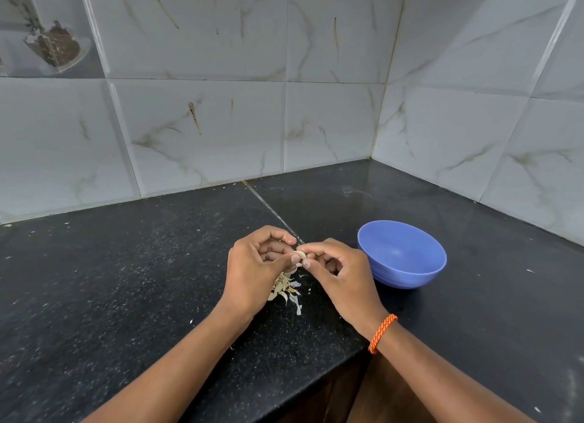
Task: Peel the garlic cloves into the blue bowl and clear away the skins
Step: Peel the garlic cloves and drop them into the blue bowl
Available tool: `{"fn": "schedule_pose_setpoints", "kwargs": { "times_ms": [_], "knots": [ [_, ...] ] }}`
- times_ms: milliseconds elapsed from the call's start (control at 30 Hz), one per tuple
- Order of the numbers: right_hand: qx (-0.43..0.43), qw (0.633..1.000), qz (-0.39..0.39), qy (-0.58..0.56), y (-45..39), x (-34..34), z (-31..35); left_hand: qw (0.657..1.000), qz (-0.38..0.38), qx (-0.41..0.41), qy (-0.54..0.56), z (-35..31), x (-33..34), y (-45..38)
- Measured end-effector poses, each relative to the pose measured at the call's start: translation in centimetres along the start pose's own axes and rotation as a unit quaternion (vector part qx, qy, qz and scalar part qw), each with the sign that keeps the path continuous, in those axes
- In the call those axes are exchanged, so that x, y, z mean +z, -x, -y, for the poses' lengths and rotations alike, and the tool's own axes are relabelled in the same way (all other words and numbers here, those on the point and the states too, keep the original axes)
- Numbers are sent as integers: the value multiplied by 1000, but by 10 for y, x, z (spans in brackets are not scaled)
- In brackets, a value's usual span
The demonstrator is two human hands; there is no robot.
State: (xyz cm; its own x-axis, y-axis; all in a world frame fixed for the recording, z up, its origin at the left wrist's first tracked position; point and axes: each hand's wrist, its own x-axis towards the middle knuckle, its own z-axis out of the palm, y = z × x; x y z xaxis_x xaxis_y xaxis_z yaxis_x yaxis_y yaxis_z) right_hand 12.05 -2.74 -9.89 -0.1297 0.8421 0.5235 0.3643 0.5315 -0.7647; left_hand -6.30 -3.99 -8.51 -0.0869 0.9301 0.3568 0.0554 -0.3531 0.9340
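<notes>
Nearest the camera, at the bottom of the frame, two bare forearms reach in over the front edge of the black granite counter (110, 296), the right one wearing an orange braided wristband (382, 333). A little further up, at the frame's centre, the left hand (256, 271) and the right hand (338, 274) meet, fingers curled, both pinching one garlic clove (300, 254) between thumb and fingertips. The clove sits at the point where the two hands touch, mostly hidden by the fingers, so its long axis cannot be told, nor how much skin still clings to it.

Directly below the hands, on the counter, lies a small heap of garlic skins (286, 288), partly covered by the left hand; whether unpeeled cloves are mixed in is unclear.

The relation that matters next: the blue bowl (403, 255) stands just right of the right hand, near but not touching, tipped slightly on its rounded base, its visible inside looking empty. The right hand is plainly the nearer one, so a peeled clove would likely travel a short way rightward over the rim, with nothing standing between.

Further back the counter runs into a corner of grey marbled wall tiles (205, 122), one decorated tile at the upper left.
</notes>
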Motion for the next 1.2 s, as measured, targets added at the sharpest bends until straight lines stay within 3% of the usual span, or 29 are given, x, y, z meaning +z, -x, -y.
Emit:
{"fn": "schedule_pose_setpoints", "kwargs": {
  "times_ms": [333, 633, 800, 1067, 1200],
  "knots": [
    [20, 999, 0, -50, -1, -2, 4, 999, 36, 2, 13, 1, 2, 1],
    [-3, 999, -45, 11, 0, -1, 2, 985, 23, 49, -162, 5, 1, 3],
    [-29, 998, -40, 34, 2, -1, 3, 985, 3, 48, -165, 3, 3, 5],
    [-97, 968, -77, 220, 6, 5, 6, 983, -7, 39, -180, 4, 6, 6],
    [-91, 961, -81, 249, 8, 5, 12, 981, 14, 43, -187, 5, 6, 6]
  ]
}}
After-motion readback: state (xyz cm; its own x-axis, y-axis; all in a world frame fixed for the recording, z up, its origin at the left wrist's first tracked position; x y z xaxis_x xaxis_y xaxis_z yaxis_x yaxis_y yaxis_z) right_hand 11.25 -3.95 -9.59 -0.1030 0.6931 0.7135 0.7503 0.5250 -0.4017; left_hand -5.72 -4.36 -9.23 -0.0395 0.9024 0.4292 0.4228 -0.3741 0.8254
